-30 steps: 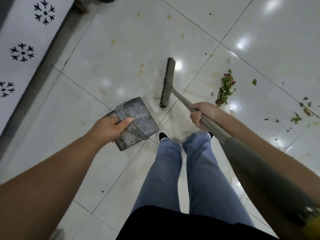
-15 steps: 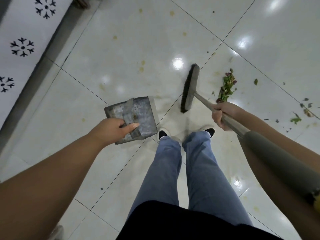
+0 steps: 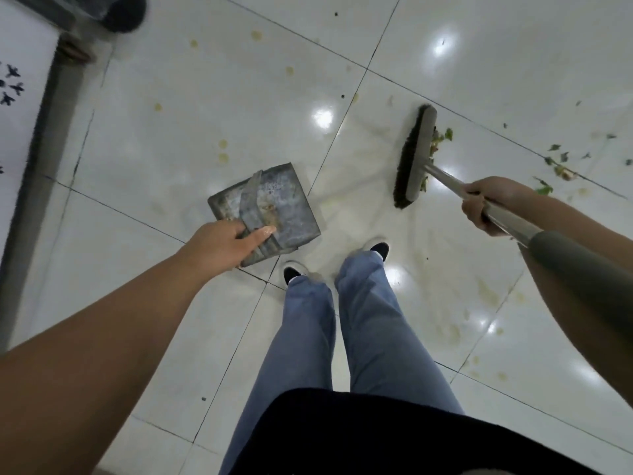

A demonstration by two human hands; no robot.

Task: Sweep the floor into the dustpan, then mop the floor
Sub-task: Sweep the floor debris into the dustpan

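Observation:
My left hand grips the handle of a worn grey metal dustpan, held above the white tiled floor in front of my feet. My right hand grips the metal shaft of a push broom. Its grey head with dark bristles stands on the floor to the right of the dustpan, well apart from it. A heap of green leaf scraps lies against the broom head's far side, partly hidden by it. More leaf bits are scattered further right.
Yellowish stains dot the tiles ahead and to my right. A white cloth with black prints and a dark strip run along the left edge. A dark round object sits at the top left. My legs and shoes stand between dustpan and broom.
The broom head has swung right, from beside the dustpan to the leaf heap, and my right hand went with it. The dustpan stayed in my left hand, turning slightly.

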